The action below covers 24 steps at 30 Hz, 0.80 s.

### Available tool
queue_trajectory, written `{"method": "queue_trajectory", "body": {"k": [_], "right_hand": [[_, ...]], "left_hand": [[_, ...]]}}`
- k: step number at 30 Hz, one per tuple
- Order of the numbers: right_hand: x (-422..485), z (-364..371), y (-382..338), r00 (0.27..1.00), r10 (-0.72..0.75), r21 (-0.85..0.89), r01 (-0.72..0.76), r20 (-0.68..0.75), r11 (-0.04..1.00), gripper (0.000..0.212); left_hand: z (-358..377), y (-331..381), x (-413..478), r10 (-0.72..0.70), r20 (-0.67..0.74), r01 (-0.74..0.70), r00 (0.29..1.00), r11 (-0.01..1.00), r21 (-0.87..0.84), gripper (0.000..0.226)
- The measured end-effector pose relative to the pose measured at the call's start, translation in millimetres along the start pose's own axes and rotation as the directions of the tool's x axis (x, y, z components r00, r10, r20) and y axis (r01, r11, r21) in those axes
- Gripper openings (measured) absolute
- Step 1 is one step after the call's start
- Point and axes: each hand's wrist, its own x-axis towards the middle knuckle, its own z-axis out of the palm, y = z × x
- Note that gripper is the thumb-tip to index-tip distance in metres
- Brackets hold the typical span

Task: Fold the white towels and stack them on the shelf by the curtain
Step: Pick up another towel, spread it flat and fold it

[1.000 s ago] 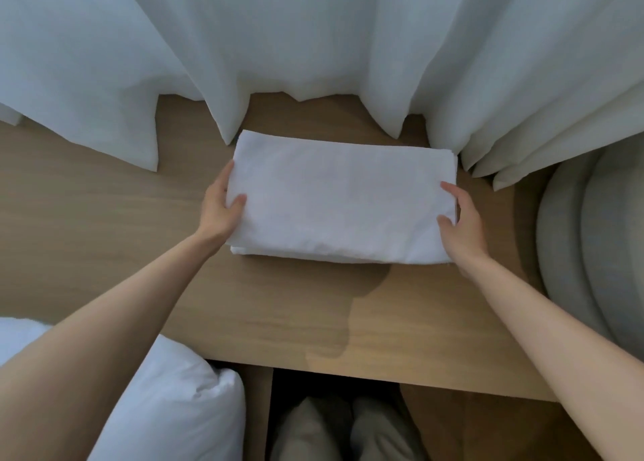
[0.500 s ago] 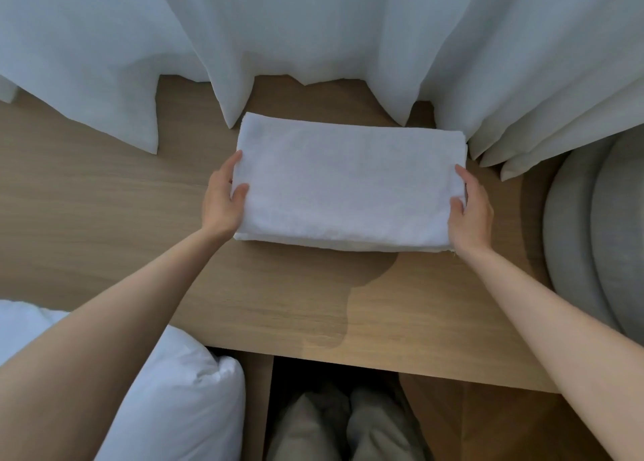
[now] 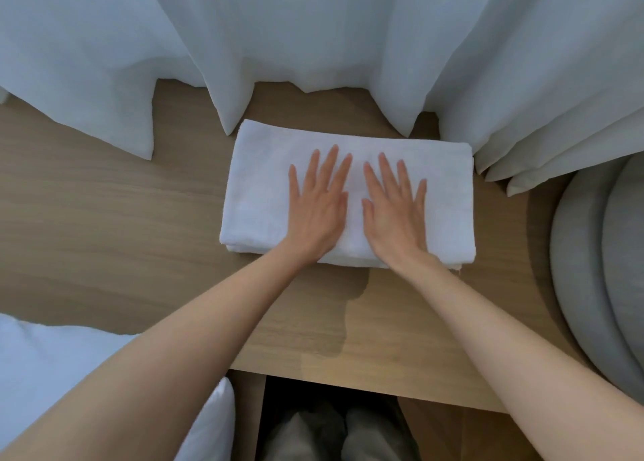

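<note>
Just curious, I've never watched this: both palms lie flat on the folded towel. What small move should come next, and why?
Probably sweep both palms outward to smooth the folded towel. The left hand and right hand lie flat, side by side, on its middle, and it sits on the shelf by the curtain.

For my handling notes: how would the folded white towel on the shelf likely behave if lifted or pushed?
The towel is soft layered cloth, so it would probably sag if lifted by one end. Pushed, it likely slides on the smooth shelf rather than rolling. Its layers, visible at the near edge, might shift.
</note>
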Motion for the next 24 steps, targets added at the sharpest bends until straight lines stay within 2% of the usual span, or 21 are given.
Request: {"method": "queue_trajectory", "body": {"k": [2, 4, 9, 11, 14, 18, 21, 24], "right_hand": [[11.1, 14.7, 0.5, 0.998, 0.007, -0.060, -0.004, 0.059, 0.998, 0.057], [18.5, 24.0, 17.5, 0.998, 0.000, -0.116, 0.008, 0.063, 0.993, 0.057], [11.7, 22.3, 69.8, 0.997, 0.076, -0.147, -0.079, -0.022, 0.986, 0.059], [8.8, 18.9, 73.5, 0.996, 0.086, -0.158, -0.085, 0.002, 0.984, 0.060], [11.5, 8.2, 73.6, 0.991, 0.083, -0.137, -0.069, 0.103, 0.988, 0.059], [4.8, -30.3, 71.4, 0.954, 0.073, 0.013, -0.080, 0.292, 0.997, 0.060], [-21.5, -71.5, 60.4, 0.973, 0.073, 0.188, -0.116, 0.218, 0.975, 0.060], [-60.9, -107.7, 54.6, 0.974, 0.171, 0.349, -0.212, 0.145, 0.913, 0.055]], "left_hand": [[16.0, 0.4, 9.9, 0.013, 0.048, -0.018, 0.999, 0.993, 0.119, 0.054], [25.3, -16.1, 17.0, -0.011, 0.035, 0.006, 0.999, 0.987, 0.163, 0.056], [24.8, -60.5, 16.9, -0.176, -0.080, 0.183, 0.981, 0.978, 0.099, 0.061], [20.9, -60.9, 16.1, -0.197, -0.062, 0.202, 0.978, 0.975, 0.093, 0.062], [9.3, -54.6, 16.2, -0.239, 0.047, 0.235, 0.970, 0.969, 0.081, 0.061], [-25.4, -33.5, 10.6, -0.286, 0.242, 0.277, 0.927, 0.958, 0.074, 0.056], [-61.6, -4.7, -10.5, -0.169, 0.225, 0.158, 0.960, 0.985, 0.064, 0.052], [-98.4, 27.3, -34.3, -0.065, 0.168, 0.063, 0.984, 0.998, 0.016, 0.051]]}}
